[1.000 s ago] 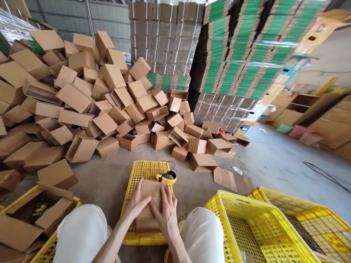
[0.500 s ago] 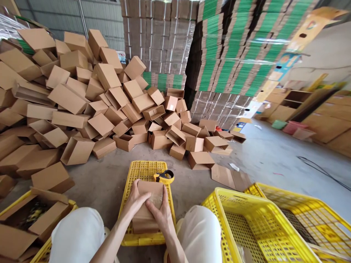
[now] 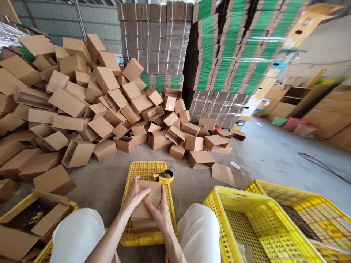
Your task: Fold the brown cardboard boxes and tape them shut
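A small brown cardboard box (image 3: pixel 143 220) rests on a yellow plastic crate (image 3: pixel 146 167) between my knees. My left hand (image 3: pixel 136 195) grips the box's left upper edge, its thumb lying across the top. On the opposite side, my right hand (image 3: pixel 159 209) holds the box with the thumb on the top face and fingers along the side. Something shiny, like clear tape, shows on the top between the thumbs. Just beyond the box, a yellow and black tape dispenser (image 3: pixel 163 176) lies on the crate.
Open yellow crates (image 3: pixel 236 195) stand at my right. An open carton (image 3: pixel 52 219) with dark contents sits in a yellow crate at my left. Ahead lies a large heap of empty cardboard boxes (image 3: pixel 100 126), with strapped stacks of flat cardboard (image 3: pixel 156 47) behind it.
The view has shifted slightly. Both hands keep nearly the same hold on the box, with the left thumb and right thumb moved only a little.
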`<state>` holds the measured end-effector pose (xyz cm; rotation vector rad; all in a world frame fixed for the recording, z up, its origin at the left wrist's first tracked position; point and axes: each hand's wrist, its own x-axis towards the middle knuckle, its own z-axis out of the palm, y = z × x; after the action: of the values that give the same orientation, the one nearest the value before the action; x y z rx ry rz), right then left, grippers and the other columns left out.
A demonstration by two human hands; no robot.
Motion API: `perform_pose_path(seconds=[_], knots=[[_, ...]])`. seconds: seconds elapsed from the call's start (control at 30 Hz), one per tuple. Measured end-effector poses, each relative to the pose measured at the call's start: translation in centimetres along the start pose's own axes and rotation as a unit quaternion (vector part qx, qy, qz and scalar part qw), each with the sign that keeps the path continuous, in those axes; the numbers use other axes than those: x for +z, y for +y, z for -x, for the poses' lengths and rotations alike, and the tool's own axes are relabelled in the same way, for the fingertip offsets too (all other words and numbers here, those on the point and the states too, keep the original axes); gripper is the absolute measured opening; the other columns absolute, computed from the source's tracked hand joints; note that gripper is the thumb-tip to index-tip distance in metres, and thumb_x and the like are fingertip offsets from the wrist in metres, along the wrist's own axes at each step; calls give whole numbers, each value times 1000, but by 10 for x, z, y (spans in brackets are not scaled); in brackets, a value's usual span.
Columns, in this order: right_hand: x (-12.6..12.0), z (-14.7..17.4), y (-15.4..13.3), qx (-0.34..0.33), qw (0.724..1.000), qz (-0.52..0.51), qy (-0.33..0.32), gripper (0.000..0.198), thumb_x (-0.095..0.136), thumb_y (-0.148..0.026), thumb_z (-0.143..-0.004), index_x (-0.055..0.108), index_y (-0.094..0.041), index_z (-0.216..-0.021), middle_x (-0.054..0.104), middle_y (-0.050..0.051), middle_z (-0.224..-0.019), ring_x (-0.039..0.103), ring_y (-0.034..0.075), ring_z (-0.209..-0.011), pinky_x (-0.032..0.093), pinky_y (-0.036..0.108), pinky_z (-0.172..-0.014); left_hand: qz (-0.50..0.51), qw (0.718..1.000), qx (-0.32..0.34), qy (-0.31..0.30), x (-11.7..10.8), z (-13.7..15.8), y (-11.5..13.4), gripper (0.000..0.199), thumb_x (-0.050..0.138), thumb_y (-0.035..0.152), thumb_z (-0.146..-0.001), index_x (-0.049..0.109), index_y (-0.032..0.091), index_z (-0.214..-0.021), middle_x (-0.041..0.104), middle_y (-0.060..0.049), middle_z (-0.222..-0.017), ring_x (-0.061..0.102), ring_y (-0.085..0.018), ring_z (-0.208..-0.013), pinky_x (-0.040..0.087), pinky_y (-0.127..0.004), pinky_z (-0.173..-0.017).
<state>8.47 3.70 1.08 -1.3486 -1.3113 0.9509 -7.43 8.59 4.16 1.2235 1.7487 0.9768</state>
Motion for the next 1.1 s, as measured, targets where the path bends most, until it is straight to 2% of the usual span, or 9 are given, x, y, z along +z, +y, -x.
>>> perform_pose_path(seconds=[0.17, 0.3, 0.43, 0.6, 0.77, 0.9, 1.1], knots=[[0, 4, 1, 8, 1000, 4, 8, 101, 81, -52, -77, 38, -25, -165, 53, 9, -160, 50, 34, -149, 40, 49, -125, 27, 999, 4, -24, -5, 8, -11, 97, 80, 26, -75, 32, 26, -159, 44, -15, -164, 45, -33, -151, 36, -46, -124], [1, 4, 1, 0, 1000, -1, 16, 102, 82, -55, -77, 38, -26, -165, 51, 9, -162, 49, 35, -150, 42, 49, -124, 47, 997, -11, -62, -13, 14, -19, 109, 81, 26, -76, 21, 30, -166, 49, -13, -161, 48, -31, -150, 39, -44, -123], [1, 3, 0, 4, 1000, 3, 9, 102, 81, -57, -78, 37, -26, -165, 52, 9, -161, 47, 33, -151, 40, 47, -125, 48, 997, -17, -63, -13, 15, -14, 109, 83, 28, -76, 22, 30, -166, 49, -14, -161, 52, -33, -146, 41, -45, -120], [2, 3, 1, -1, 1000, -6, 17, 102, 81, -55, -78, 37, -23, -165, 55, 12, -158, 50, 34, -148, 40, 48, -124, 7, 1000, -1, -25, -5, 11, -4, 109, 84, 27, -71, 27, 21, -163, 37, -20, -167, 39, -35, -155, 33, -46, -126], [2, 3, 6, 5, 1000, -3, 6, 104, 80, -57, -79, 35, -22, -166, 49, 12, -163, 46, 34, -151, 36, 47, -127, -16, 1000, 6, -11, 0, -1, -5, 107, 86, 30, -68, 31, 24, -159, 27, -18, -171, 30, -36, -159, 28, -47, -129], [3, 3, 9, -1, 1000, -6, 8, 105, 80, -57, -79, 34, -21, -166, 48, 13, -164, 43, 34, -153, 34, 48, -128, -31, 999, 6, -4, 2, -7, -4, 110, 89, 31, -64, 33, 26, -158, 19, -19, -173, 26, -40, -160, 27, -50, -129], [5, 1, 12, -9, 1000, 8, 16, 102, 80, -55, -79, 35, -21, -165, 45, 13, -166, 38, 34, -156, 32, 49, -129, -49, 999, -1, 9, 6, -6, 6, 106, 87, 32, -67, 33, 25, -158, 12, -19, -176, 22, -41, -162, 30, -51, -128]])
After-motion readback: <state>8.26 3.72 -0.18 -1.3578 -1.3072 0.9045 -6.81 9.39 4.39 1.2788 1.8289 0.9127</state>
